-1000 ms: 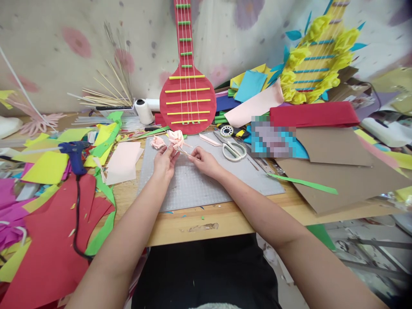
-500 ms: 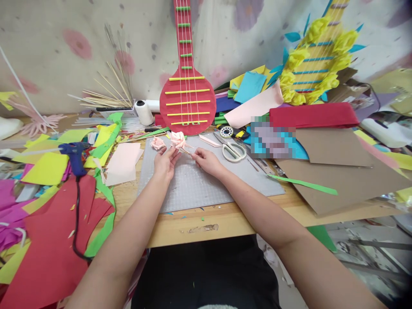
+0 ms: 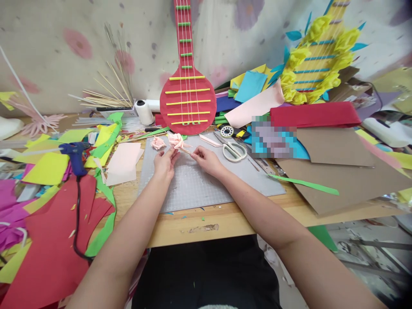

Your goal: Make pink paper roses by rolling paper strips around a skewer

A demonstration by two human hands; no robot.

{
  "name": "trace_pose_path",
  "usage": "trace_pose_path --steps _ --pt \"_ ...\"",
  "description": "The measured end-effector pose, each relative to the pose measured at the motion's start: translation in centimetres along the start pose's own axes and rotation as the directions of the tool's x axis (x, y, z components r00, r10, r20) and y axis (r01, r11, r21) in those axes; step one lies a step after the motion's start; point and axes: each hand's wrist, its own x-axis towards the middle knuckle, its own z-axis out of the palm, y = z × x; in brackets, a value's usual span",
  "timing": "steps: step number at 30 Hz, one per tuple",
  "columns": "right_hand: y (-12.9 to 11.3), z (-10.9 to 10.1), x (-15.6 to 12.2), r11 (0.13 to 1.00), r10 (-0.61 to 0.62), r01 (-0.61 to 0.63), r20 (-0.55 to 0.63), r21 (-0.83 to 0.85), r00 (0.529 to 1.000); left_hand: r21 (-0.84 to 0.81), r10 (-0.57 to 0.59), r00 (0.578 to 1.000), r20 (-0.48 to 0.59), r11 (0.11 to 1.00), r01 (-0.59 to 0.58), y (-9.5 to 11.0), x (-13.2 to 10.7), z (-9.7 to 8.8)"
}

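Note:
Above the grey cutting mat [image 3: 193, 189], my left hand [image 3: 165, 163] grips a pale pink paper flower [image 3: 176, 140] at its base. My right hand [image 3: 206, 159] is closed, its thumb and finger pinching the flower's thin trailing end on the right. Another pink paper flower [image 3: 158, 143] rests on the mat just beyond my left fingers. To the right of my right hand lie scissors [image 3: 234, 152] with pale handles, and a folded pink paper strip [image 3: 210, 140] is near them.
A red paper lute [image 3: 188, 105] leans against the wall behind the mat. At left, a blue glue gun [image 3: 74, 155] lies among coloured paper, its cord [image 3: 76, 223] running over red paper [image 3: 54, 240]. Brown cardboard [image 3: 337, 184] covers the right side, with a green strip [image 3: 305, 184] across it.
The pink flower in my hands has shifted and turned slightly to the left, and my right fingers moved a little left with it. Everything else stays in place.

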Motion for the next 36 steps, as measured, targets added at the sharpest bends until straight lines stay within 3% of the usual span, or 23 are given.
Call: trace_pose_path --steps 8,13,20,36 --pt "0.1 -0.6 0.2 0.997 0.003 -0.002 0.014 -0.080 1.000 0.019 0.032 0.999 0.039 0.999 -0.032 0.0 -0.2 0.0" --pt "0.0 -0.7 0.2 0.993 0.006 -0.004 0.018 -0.119 1.000 0.038 0.062 0.990 0.125 0.997 -0.067 0.1 -0.5 0.0" --pt "0.3 -0.4 -0.1 0.989 0.016 -0.007 0.054 -0.149 0.998 0.082 0.185 0.973 0.136 0.977 -0.197 -0.4 -0.5 -0.2" --pt "-0.9 0.5 -0.9 0.912 0.044 0.001 0.100 -0.411 0.994 0.098 0.122 0.987 0.101 0.986 -0.132 -0.8 -0.4 -0.2"
